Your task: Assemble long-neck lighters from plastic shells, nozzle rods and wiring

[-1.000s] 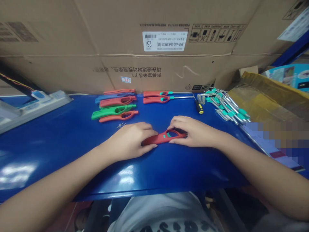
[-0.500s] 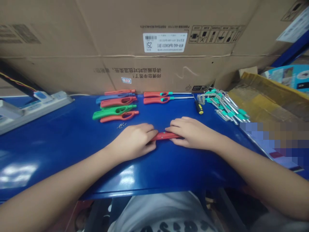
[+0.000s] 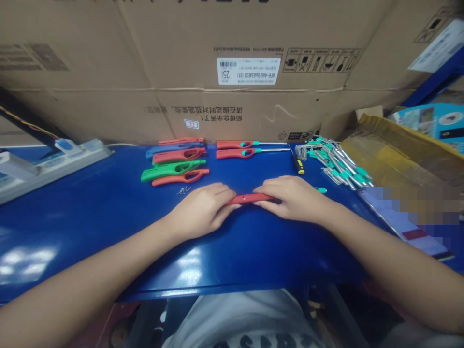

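Note:
A red plastic lighter handle (image 3: pixel 250 198) lies edge-on across the blue table between my hands. My left hand (image 3: pixel 201 210) grips its left end, and my right hand (image 3: pixel 290 198) covers its right end. Just past my right fingers, a small teal part (image 3: pixel 321 190) rests on the table. Farther back are several red, blue and green lighter handles (image 3: pixel 174 162) and two red lighters with metal rods (image 3: pixel 250 149). Several rods with teal fittings (image 3: pixel 335 164) lie in a heap to the right.
A yellow-handled screwdriver (image 3: pixel 297 164) lies beside the heap, and tiny metal pieces (image 3: pixel 183 191) sit near my left hand. A white power strip (image 3: pixel 54 162) lies at the left of the blue table (image 3: pixel 90 227). Cardboard boxes (image 3: pixel 246 96) stand behind it.
The red handle has turned from lying flat with its opening visible to edge-on between my hands. A small teal part now shows to the right of my right hand.

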Motion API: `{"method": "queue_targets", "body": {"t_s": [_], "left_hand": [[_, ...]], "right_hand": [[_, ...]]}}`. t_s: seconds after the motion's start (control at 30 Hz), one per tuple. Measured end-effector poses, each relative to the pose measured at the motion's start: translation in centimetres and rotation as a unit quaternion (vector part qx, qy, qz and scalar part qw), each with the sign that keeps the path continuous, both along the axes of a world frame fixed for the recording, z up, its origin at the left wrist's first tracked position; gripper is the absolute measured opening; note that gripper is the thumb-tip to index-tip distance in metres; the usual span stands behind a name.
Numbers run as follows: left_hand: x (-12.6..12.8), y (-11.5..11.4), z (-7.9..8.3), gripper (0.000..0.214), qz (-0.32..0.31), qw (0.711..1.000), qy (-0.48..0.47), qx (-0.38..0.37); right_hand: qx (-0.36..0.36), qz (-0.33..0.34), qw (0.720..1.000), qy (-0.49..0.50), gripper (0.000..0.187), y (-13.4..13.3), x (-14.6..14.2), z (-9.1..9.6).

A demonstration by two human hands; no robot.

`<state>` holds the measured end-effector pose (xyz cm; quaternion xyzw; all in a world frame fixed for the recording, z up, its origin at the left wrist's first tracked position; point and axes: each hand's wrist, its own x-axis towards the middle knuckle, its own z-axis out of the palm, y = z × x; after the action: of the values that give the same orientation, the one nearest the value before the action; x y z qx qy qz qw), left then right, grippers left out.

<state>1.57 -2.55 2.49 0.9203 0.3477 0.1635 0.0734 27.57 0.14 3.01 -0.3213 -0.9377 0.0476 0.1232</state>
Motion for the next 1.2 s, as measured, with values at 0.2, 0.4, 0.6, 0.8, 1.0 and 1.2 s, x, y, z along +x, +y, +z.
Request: {"method": "queue_targets", "body": {"t_s": [0.2, 0.4, 0.6, 0.8, 1.0, 1.2], "left_hand": [[-0.3, 0.1, 0.2, 0.029, 0.001, 1.0, -0.017, 0.003], [-0.7, 0.9, 0.2, 0.027, -0.001, 0.995, -0.102, 0.008], [-1.1, 1.3, 0.1, 0.024, -0.012, 0.991, -0.133, 0.022], [-0.9, 0.7, 0.3, 0.026, 0.016, 0.99, -0.138, 0.034], [-0.4, 0.3, 0.4, 0.031, 0.036, 0.996, -0.087, 0.005], [-0.4, 0.4, -0.5, 0.049, 0.024, 0.997, 0.026, 0.075]], "right_hand": [[-0.001, 0.003, 1.0, 0.022, 0.03, 0.2, 0.7, 0.3], [0.014, -0.01, 0.999, 0.035, 0.029, 0.2, 1.3, 1.2], [0.053, -0.021, 0.998, 0.041, 0.032, 0.7, 1.7, 1.2], [0.081, -0.004, 0.995, 0.059, 0.035, 0.3, 1.2, 0.9], [0.016, -0.052, 0.994, 0.094, 0.026, -0.3, 0.1, 0.1], [-0.071, -0.069, 0.994, 0.039, 0.03, -1.0, -0.5, 0.4]]}}
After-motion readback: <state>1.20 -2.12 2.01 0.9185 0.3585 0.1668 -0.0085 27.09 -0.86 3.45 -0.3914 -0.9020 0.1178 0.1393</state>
